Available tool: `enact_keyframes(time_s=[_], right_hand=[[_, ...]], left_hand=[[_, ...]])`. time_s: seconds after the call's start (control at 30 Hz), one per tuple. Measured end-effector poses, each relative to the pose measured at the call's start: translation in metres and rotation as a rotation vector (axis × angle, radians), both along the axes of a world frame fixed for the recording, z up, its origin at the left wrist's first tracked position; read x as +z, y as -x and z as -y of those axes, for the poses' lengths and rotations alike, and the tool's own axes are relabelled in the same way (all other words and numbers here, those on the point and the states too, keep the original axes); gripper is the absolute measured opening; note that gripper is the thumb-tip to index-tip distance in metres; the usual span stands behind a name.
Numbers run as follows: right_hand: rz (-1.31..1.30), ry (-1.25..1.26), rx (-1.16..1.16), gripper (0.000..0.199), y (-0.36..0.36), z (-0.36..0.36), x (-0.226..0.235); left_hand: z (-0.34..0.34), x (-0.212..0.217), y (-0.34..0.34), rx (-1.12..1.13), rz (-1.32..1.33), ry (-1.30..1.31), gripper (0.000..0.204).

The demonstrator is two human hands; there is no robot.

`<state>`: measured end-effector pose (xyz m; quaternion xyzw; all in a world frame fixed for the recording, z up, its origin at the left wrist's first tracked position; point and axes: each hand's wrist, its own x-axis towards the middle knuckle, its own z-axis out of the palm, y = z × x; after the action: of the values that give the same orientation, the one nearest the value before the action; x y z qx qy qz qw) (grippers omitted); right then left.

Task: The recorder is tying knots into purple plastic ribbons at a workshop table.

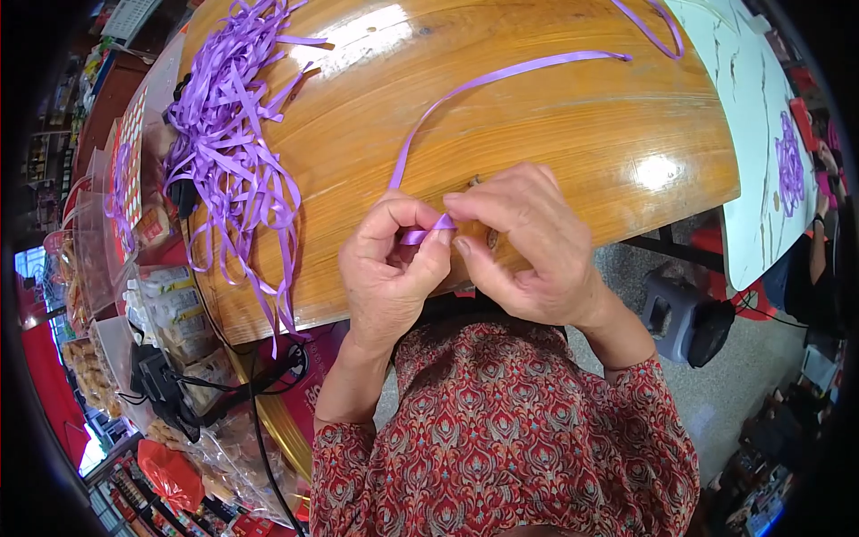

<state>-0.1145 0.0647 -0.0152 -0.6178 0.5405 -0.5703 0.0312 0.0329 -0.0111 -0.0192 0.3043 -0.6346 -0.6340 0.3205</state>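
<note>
Head view: Purple ribbon [488, 78] bent in left hand [385, 259], at 9 o'clock from right hand [528, 237]

A person's 2 bare hands meet above the near edge of a wooden table [555, 134]. Thumb and forefinger of the left hand are closed in a pinch on the ribbon, and a small fold [444, 221] of it shows over the thumb tip, toward 2 o'clock from that palm. The right hand faces it, thumb and forefinger parted by a narrow gap, with the fold just beside them at 9 o'clock; whether a right fingertip touches it, the view cannot tell.

The left hand, which has the grip, is the nearer of the 2. From behind its forefinger the ribbon's free length leaves toward 1 o'clock, then bows over toward 3, its long axis pointing roughly to 2 o'clock across the wood; the stretch inside the grip is hidden.

At 10 o'clock from the left hand lies a tangled heap of purple ribbons [237, 134], well apart from the fold. Another ribbon strand [660, 36] curls near the table's far edge, between 1 and 2 o'clock in the frame.
</note>
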Motion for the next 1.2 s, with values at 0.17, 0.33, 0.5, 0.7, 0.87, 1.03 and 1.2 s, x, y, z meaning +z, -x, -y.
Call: enact_keyframes(time_s=[0.17,0.33,0.5,0.7,0.87,1.03,1.2], right_hand=[[-0.036,0.002,-0.010,0.035,-0.002,0.000,-0.001],[0.067,-0.038,0.055,0.024,-0.001,0.006,0.001],[0.485,-0.243,0.168,0.017,-0.005,0.000,-0.002],[0.738,-0.391,0.245,0.014,-0.004,-0.004,-0.001],[0.541,-0.332,0.109,0.013,-0.008,-0.006,-0.001],[0.360,-0.095,0.107,0.016,-0.007,-0.003,0.001],[0.350,-0.068,0.106,0.016,0.000,-0.008,0.001]], left_hand=[[-0.002,0.000,-0.001,0.002,-0.044,-0.051,0.010],[0.000,-0.002,-0.001,-0.018,-0.051,-0.018,0.011],[0.003,-0.010,-0.003,-0.091,-0.157,0.000,0.010],[-0.004,-0.015,0.005,-0.112,-0.456,-0.365,0.009],[-0.004,-0.009,0.004,-0.029,-0.419,-0.385,0.008],[-0.006,-0.008,0.005,-0.016,-0.421,-0.350,0.008],[-0.011,-0.008,0.010,-0.021,-0.390,-0.258,0.006]])
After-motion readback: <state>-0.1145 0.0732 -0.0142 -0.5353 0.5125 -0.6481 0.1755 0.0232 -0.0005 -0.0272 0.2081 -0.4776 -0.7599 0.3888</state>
